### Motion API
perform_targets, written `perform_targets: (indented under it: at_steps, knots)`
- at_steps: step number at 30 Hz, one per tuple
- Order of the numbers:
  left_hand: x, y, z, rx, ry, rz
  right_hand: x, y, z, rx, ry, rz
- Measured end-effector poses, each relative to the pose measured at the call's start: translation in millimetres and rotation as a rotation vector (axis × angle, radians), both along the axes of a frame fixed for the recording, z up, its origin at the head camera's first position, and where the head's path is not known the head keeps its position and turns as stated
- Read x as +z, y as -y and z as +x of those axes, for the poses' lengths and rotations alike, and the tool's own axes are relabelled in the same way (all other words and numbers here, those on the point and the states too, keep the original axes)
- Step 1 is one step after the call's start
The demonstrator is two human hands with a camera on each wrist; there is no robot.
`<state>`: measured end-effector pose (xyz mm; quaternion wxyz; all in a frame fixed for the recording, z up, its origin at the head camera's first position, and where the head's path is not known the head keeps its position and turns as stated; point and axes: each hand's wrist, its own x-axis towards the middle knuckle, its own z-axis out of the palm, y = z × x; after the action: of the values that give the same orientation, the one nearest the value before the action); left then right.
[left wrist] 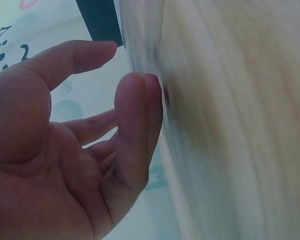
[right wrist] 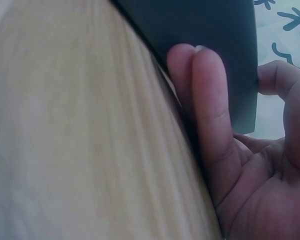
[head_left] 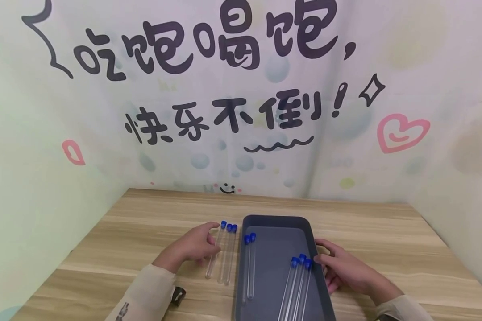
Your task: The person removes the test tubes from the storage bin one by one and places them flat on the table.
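Blue caps (head_left: 229, 228) top three tubes (head_left: 229, 256) that lie on the worktop (head_left: 156, 209), just left of the tray (head_left: 279, 245). Your left hand (head_left: 193, 246) is at the leftmost of these, fingers bent loosely and thumb well apart from them, with no firm hold on anything (whether a fingertip touches the glass, you cannot tell). Your right hand (head_left: 347, 271) holds the tray by its right wall, partly closed, thumb at the rim and fingers against the outside. Inside the dark grey tray, two tubes (head_left: 251, 267) lie side by side along the left wall, and three more (head_left: 300, 283) slant near the right wall, their caps close to your right thumb. Behind the worktop, you face a pale backdrop (head_left: 184, 169) with black lettering (head_left: 234, 117).
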<state>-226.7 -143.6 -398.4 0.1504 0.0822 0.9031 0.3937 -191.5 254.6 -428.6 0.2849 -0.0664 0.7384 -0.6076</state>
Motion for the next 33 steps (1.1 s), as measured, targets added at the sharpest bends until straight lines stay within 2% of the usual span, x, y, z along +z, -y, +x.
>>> perform_targets:
  at_steps: [7, 12, 16, 23, 29, 33]
  knots:
    - [3.4, -0.9, -0.8, 0.029, -0.035, -0.037, 0.1, -1, 0.7, 0.001, -0.002, -0.004]
    - [5.6, -4.3, -1.5, 0.057, -0.063, -0.007, -0.4, -2, -0.4, -0.002, 0.001, 0.002]
    - [9.3, -11.6, -0.9, 0.047, -0.104, 0.050, -0.5, -3, -1.3, -0.005, -0.002, 0.003]
    - [23.0, -35.8, 5.4, -0.072, -0.122, 0.132, 0.8, -3, -1.7, -0.014, -0.015, 0.014]
    - [39.0, -62.9, 11.0, -0.174, -0.161, 0.118, 0.6, -1, 0.6, -0.010, -0.022, 0.012]
    - [44.8, -79.5, 13.0, -0.224, -0.167, 0.097, 0.2, -2, 1.0, -0.006, -0.019, 0.002]
